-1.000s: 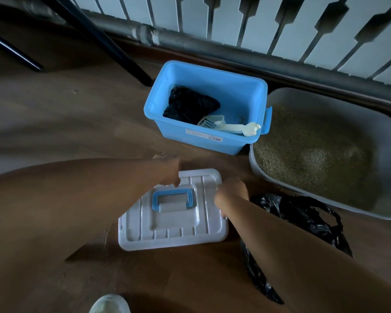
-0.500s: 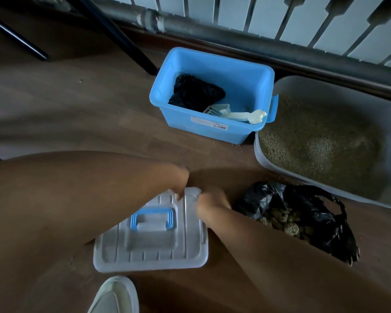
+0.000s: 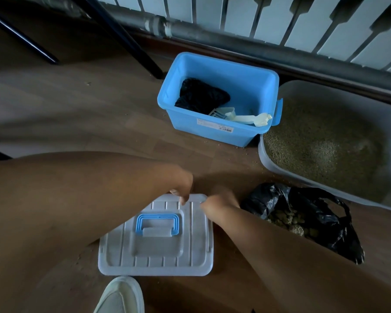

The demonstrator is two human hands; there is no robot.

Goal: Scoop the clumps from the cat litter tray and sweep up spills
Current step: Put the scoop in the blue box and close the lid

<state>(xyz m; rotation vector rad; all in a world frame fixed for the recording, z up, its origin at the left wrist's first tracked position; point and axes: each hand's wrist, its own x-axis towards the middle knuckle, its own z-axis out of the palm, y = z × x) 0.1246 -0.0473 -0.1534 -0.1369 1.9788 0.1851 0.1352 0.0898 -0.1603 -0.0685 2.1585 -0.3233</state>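
Grey plastic litter tray (image 3: 339, 195), filled with granules, sits at the right edge of the frame, touching a blue plastic storage box (image 3: 215, 129) holding a white slotted scoop (image 3: 239, 117). Lower centre, both hands meet at the far edge of a white ribbed lid (image 3: 156, 251): left hand (image 3: 181, 186) with fingers curled onto the rim, right hand (image 3: 219, 201) gripping the corner. A black plastic bag (image 3: 321, 220) of clumps lies lower right.

Both hands (image 3: 202, 195) grip the white lid's (image 3: 158, 242) far edge.

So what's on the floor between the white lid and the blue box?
Head view: both hands, left hand and right hand, at the lid's far edge, then bare floor up to the blue box.
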